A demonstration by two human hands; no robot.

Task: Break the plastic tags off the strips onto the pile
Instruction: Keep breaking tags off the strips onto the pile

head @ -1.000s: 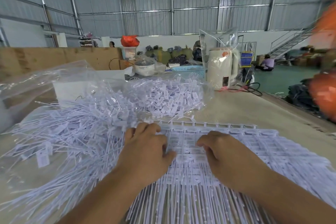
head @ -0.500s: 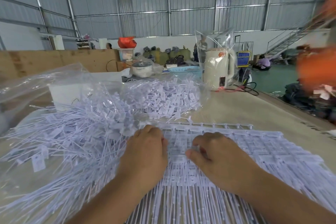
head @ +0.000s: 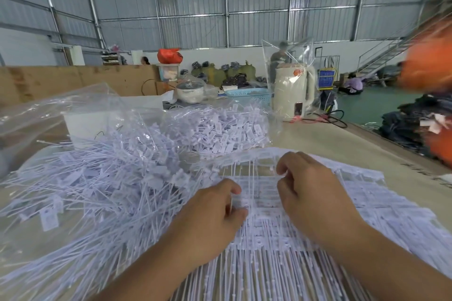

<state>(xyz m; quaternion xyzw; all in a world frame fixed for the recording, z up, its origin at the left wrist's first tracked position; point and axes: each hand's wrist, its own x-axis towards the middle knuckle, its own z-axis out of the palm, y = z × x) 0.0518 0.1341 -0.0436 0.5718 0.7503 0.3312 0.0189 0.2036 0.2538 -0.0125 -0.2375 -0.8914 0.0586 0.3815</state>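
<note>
Both hands grip the white strips (head: 330,205), left hand (head: 215,220) seemingly pinching beside the higher right hand (head: 310,198), tags' thin tails running toward the person, the pile (head: 97,178) lying just left.

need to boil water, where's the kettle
In the head view the cream kettle stands far right on the table, beside the blue basket.
</note>
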